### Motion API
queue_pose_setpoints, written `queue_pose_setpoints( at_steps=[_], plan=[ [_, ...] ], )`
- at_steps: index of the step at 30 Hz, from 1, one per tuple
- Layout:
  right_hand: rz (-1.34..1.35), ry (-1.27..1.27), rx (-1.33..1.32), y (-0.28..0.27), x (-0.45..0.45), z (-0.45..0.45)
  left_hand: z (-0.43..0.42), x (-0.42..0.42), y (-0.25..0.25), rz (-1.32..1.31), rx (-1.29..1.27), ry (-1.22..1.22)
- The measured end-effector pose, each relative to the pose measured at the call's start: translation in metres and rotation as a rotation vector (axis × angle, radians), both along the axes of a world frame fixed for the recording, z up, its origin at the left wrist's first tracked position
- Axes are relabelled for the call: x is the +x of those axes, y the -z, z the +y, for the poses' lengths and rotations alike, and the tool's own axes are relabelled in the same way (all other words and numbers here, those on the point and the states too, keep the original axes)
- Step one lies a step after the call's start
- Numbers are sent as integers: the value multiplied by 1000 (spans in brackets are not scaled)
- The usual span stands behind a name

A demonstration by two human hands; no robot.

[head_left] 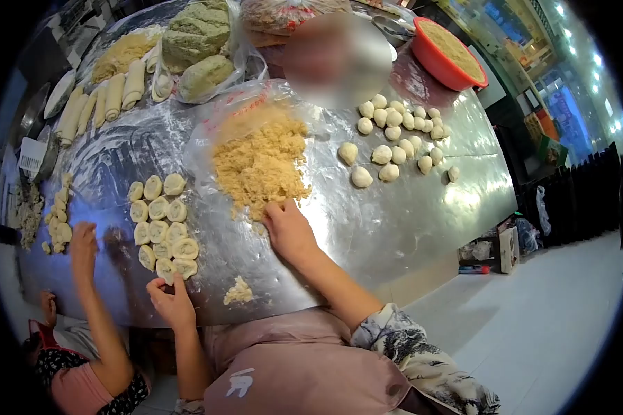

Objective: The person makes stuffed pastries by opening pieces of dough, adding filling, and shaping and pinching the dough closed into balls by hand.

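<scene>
My left hand (173,302) is at the near end of a block of small, pale dough rounds (158,209), several of them dented in the middle. Thumb and forefinger close on the edge of the nearest dough round (165,270). My right hand (289,229) has its fingers curled into the near edge of a heap of crumbly yellow filling (259,162). The heap lies on a clear plastic bag (208,124). A small patch of pale crumbs (239,291) sits on the metal table (353,242) between my forearms.
Rounded dough balls (389,172) stand at the right. A red basin (436,62) of brownish crumbs is behind them. Dough rolls (114,92) and bagged green dough (197,34) lie at the back left. Another person's hand (84,241) is near dough pieces (59,214) at the left.
</scene>
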State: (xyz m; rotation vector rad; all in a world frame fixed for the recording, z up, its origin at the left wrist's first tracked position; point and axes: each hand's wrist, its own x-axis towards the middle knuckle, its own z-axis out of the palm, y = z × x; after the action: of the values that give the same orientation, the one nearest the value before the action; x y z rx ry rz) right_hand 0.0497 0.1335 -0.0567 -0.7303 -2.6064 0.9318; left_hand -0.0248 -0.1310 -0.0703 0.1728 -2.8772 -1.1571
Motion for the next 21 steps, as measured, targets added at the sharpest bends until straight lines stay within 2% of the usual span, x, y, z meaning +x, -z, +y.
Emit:
queue_pose_setpoints(
  at_steps=[1, 3, 5, 6, 9, 11, 13, 16, 19, 21],
  plan=[
    [-24, 0, -64, 0, 4, 3, 2, -1, 2, 22, 28, -5],
    [97, -30, 1, -12, 13, 8, 3, -1, 4, 59, 70, -38],
    [67, -15, 151, -7, 20, 7, 1, -3, 18, 138, 286, -68],
    [-4, -37, 128, -3, 21, 5, 2, -4, 19, 143, 354, -82],
    [-48, -70, 75, 6, 18, 5, -4, -8, 27, 85, 585, -99],
    [-61, -72, 57, 0, 16, 9, -3, -11, 7, 24, 694, -148],
    [84, -71, 6, -16, 18, 13, -6, -12, -19, -158, 971, -158],
    [234, -34, -149, -31, 22, 18, -10, -7, -51, -347, 1317, -19],
    [110, 53, -314, -40, 20, 23, -4, -4, -66, -518, 1622, 42],
    [91, 129, -332, -35, 21, 22, 16, -2, -82, -699, 1816, 27]
  ],
)
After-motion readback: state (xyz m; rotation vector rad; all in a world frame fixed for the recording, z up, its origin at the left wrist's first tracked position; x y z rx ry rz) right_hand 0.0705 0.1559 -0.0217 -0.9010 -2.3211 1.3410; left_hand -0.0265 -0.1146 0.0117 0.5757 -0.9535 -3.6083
